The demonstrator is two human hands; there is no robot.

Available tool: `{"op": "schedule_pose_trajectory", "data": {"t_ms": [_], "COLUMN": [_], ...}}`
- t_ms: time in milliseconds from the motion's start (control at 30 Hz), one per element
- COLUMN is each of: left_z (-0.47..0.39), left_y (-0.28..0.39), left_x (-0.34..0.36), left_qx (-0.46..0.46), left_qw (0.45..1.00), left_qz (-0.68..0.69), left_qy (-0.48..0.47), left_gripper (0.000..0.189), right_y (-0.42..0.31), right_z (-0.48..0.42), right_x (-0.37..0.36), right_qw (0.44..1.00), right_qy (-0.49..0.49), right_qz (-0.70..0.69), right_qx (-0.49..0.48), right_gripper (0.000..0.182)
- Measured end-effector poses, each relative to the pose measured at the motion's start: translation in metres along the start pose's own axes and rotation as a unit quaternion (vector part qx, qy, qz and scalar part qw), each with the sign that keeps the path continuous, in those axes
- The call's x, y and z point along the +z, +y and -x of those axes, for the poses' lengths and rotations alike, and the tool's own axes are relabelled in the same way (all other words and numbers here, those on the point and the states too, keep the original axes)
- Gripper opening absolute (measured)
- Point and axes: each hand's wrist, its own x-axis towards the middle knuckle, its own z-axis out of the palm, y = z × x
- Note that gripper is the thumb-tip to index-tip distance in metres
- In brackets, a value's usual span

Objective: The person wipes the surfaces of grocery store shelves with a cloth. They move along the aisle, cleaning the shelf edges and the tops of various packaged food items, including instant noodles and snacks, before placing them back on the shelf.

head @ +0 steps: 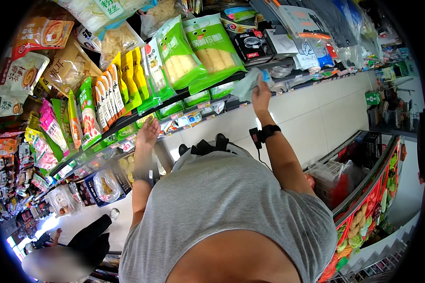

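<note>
In my right hand (261, 92) is a crumpled pale grey-green cloth (247, 85), held against the front edge of the store shelf (212, 85). My left hand (148, 132) is empty, fingers loosely apart, by the shelf edge below yellow pouches (131, 78). Between the hands, large green bags of pale rolled snacks (214, 49) stand on the shelf. Boxed goods (252, 46) sit just beyond the cloth. Each wrist wears a dark band, and a cable hangs from the right one.
Lower shelves hold more green packs (170, 109). A blue crate (104, 187) with a bagged item stands on the left. At right is a produce stand (361, 198) holding white and black crates. Another person (88, 233) is at lower left on the tiled floor (297, 113).
</note>
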Motion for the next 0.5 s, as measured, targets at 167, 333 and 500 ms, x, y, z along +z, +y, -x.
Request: {"op": "schedule_pose_trajectory", "data": {"t_ms": [167,333,500], "left_z": [-0.001,0.001,0.005], "left_y": [-0.001,0.001,0.004], "left_x": [-0.001,0.003,0.006], "left_qx": [0.007,0.002,0.002], "left_qw": [1.000,1.000,0.999], "left_qz": [-0.003,0.007,-0.004], "left_qy": [0.018,0.026,0.032], "left_gripper": [0.025,0.021,0.020], "right_y": [-0.021,-0.024,0.005], "right_z": [-0.015,-0.022,0.005], "right_x": [-0.002,0.025,0.040], "right_qw": [0.983,0.996,0.989], "right_qy": [0.000,0.013,-0.032], "right_qz": [-0.161,-0.081,-0.091], "right_qx": [0.088,0.044,0.112], "right_gripper": [0.037,0.027,0.015]}}
